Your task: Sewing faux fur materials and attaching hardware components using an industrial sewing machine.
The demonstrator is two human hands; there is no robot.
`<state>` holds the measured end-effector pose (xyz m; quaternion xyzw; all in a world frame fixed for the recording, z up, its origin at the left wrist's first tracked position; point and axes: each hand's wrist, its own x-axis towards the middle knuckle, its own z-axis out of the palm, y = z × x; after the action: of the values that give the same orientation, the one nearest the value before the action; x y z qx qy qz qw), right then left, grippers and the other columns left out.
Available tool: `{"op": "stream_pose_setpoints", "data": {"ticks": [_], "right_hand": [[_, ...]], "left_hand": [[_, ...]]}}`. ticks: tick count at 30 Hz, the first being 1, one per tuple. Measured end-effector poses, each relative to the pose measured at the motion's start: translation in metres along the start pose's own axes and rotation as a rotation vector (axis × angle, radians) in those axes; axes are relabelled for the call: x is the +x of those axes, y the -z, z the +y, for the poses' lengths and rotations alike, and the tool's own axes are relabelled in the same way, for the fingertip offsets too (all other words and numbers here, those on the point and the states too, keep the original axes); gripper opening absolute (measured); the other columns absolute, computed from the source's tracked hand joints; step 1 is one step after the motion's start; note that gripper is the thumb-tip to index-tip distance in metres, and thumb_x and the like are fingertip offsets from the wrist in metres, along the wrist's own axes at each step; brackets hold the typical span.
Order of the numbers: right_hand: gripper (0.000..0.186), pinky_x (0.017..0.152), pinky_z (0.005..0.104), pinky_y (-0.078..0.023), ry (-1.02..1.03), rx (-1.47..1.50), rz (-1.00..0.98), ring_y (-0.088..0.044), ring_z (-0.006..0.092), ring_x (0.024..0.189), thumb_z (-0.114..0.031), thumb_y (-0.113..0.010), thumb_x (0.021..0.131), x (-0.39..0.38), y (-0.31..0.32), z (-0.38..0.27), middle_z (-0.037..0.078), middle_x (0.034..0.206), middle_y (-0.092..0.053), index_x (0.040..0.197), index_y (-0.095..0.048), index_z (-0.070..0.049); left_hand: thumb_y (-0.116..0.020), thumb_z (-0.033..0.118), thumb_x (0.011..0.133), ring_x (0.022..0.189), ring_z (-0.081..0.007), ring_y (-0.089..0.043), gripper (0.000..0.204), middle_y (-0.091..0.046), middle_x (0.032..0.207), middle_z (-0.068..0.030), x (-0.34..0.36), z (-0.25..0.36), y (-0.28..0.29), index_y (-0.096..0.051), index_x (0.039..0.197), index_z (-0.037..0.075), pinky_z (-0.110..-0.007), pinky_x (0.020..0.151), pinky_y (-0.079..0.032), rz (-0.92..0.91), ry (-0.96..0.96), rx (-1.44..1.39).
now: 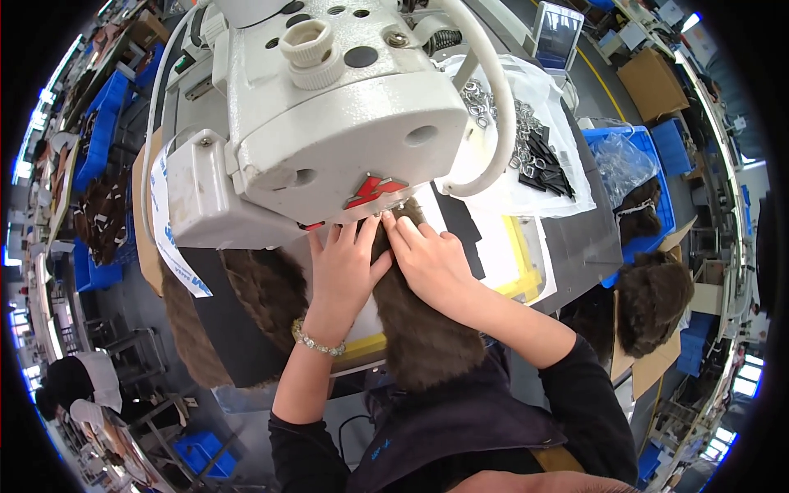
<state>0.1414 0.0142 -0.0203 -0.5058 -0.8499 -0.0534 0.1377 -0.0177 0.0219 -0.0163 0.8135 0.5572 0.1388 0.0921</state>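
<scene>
A brown fur strip [427, 337] runs from under the white sewing machine head [345, 140] down over the table edge toward my lap. My left hand [343, 267] lies flat at the strip's left side with its fingers stretched out and its thumb against the fur. My right hand [427, 256] rests on top of the strip, its fingers extended toward the machine. The fingertips of both hands come close together just below the machine head. Its needle area is hidden behind the housing.
More brown fur [263, 287] and a black strip [242, 329] hang at the left of the machine. Metal rings and black pieces [538, 164] lie on a white sheet at the right. A blue crate [657, 189] and a fur pile [653, 300] stand beyond the table.
</scene>
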Motion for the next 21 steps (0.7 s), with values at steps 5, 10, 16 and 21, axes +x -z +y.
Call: {"op": "stream_pose_setpoints", "data": {"ticks": [5,10,16,21], "right_hand": [[0.052,0.052,0.0266,-0.047,-0.021,0.024,-0.004,-0.057,0.0131,0.071,-0.012,-0.057,0.076,0.001,0.0,0.001,0.003,0.09,-0.053,0.126,-0.055,0.003],[0.052,0.052,0.027,-0.047,-0.016,0.034,-0.014,-0.057,0.0127,0.071,-0.012,-0.058,0.075,0.003,-0.002,0.002,0.003,0.091,-0.053,0.125,-0.055,0.004],[0.053,0.051,0.0264,-0.047,-0.001,0.016,0.021,-0.056,0.0122,0.072,-0.012,-0.059,0.074,0.005,-0.007,0.003,0.003,0.091,-0.053,0.124,-0.056,0.004],[0.053,0.05,0.0256,-0.047,-0.015,0.012,0.04,-0.055,0.012,0.073,-0.013,-0.06,0.074,0.006,-0.012,0.002,0.002,0.091,-0.053,0.124,-0.056,0.004]], "left_hand": [[-0.068,0.029,0.084,0.113,-0.0325,-0.057,0.056,-0.057,0.122,-0.0127,0.001,0.003,0.0,-0.051,0.13,0.004,-0.064,0.102,-0.034,0.006,0.021,-0.012],[-0.067,0.03,0.085,0.114,-0.0336,-0.056,0.055,-0.058,0.124,-0.0141,0.003,0.001,0.0,-0.051,0.129,0.002,-0.064,0.102,-0.033,-0.035,0.036,0.019],[-0.067,0.031,0.085,0.115,-0.0363,-0.055,0.055,-0.058,0.123,-0.0153,0.005,0.0,0.0,-0.051,0.129,0.002,-0.063,0.104,-0.032,-0.048,0.052,0.017],[-0.066,0.029,0.085,0.116,-0.0371,-0.054,0.053,-0.058,0.123,-0.0161,0.008,-0.002,0.0,-0.051,0.129,0.003,-0.061,0.106,-0.029,0.006,0.038,0.023]]}}
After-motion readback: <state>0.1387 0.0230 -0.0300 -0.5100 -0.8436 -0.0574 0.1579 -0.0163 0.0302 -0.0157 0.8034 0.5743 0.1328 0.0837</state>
